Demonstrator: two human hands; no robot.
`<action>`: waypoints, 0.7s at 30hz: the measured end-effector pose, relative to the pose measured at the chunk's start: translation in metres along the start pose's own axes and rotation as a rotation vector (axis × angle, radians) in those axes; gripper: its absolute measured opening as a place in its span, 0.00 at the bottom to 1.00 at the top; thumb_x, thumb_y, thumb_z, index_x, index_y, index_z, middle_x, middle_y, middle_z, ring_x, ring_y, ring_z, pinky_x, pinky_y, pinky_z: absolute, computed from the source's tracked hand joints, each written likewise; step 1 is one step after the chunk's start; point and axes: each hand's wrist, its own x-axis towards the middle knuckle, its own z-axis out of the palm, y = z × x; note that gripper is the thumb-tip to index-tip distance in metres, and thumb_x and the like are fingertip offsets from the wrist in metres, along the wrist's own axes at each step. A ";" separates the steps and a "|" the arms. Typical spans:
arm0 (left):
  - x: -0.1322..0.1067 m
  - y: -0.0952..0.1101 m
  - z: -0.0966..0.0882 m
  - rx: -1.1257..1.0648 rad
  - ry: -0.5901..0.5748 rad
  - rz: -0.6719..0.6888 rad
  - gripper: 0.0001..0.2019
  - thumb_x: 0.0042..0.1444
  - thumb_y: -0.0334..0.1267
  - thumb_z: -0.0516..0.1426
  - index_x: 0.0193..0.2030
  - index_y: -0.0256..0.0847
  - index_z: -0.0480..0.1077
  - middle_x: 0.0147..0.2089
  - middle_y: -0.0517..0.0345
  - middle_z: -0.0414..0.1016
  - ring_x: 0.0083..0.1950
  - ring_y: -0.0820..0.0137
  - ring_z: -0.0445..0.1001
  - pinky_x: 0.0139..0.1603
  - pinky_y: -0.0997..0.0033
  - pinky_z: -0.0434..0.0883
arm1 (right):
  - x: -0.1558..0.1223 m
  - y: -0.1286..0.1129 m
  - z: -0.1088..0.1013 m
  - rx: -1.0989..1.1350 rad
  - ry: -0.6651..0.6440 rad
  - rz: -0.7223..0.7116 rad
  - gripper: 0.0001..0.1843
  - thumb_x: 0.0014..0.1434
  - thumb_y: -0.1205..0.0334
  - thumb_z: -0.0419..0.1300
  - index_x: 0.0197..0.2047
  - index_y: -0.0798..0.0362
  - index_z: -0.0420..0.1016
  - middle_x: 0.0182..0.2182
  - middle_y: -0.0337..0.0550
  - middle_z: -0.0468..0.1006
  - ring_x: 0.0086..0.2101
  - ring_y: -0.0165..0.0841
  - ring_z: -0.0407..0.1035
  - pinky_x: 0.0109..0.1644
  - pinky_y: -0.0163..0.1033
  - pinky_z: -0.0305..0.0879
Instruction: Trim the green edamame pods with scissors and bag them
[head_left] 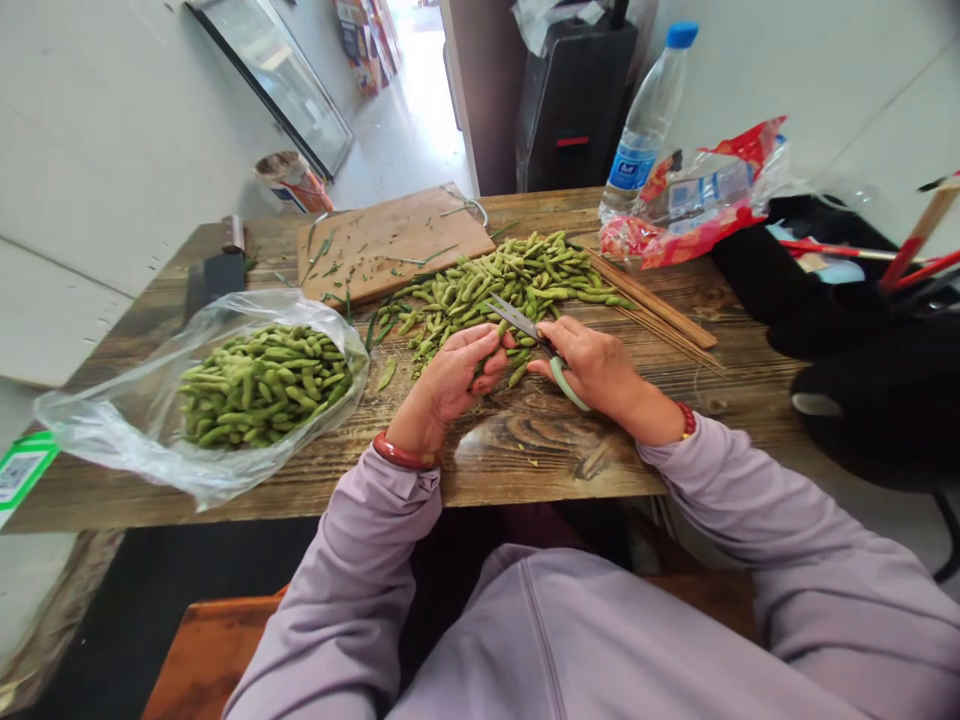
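My left hand (459, 375) pinches a green edamame pod (501, 328) between thumb and fingers, over the near edge of a loose heap of edamame pods (495, 285). Closed around the pale green handles of a pair of scissors (517, 318) is my right hand (592, 365). The blades point up and left, parted a little, close to the fingertips of my left hand. To the left, a clear plastic bag (112, 405) lies open with many edamame pods (262, 385) in it.
A wooden cutting board (397, 240) with green scraps lies behind the heap. A cleaver (217, 275) rests at the left. Wooden sticks (652, 300) lie right of the heap, near a water bottle (645, 120), a red-and-clear wrapper (697, 200) and a black bag (750, 270).
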 end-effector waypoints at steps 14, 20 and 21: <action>-0.045 0.029 -0.052 0.542 0.539 0.248 0.09 0.61 0.44 0.57 0.37 0.40 0.70 0.23 0.65 0.60 0.19 0.79 0.54 0.19 0.78 0.50 | -0.001 0.013 0.003 0.108 0.061 0.058 0.20 0.64 0.51 0.63 0.54 0.53 0.74 0.45 0.53 0.79 0.43 0.46 0.74 0.42 0.45 0.68; -0.091 0.081 -0.117 1.291 0.914 0.228 0.07 0.60 0.30 0.54 0.38 0.38 0.74 0.34 0.54 0.73 0.40 0.68 0.72 0.47 0.68 0.71 | -0.004 0.016 0.010 0.183 0.113 0.031 0.22 0.62 0.47 0.63 0.53 0.53 0.76 0.42 0.53 0.79 0.41 0.48 0.75 0.41 0.47 0.69; -0.098 0.089 -0.123 1.360 0.944 0.219 0.07 0.59 0.28 0.55 0.39 0.37 0.75 0.39 0.51 0.75 0.45 0.66 0.73 0.54 0.64 0.70 | -0.004 0.017 0.011 0.195 0.119 0.028 0.22 0.63 0.46 0.62 0.53 0.53 0.76 0.41 0.53 0.79 0.40 0.49 0.75 0.40 0.48 0.69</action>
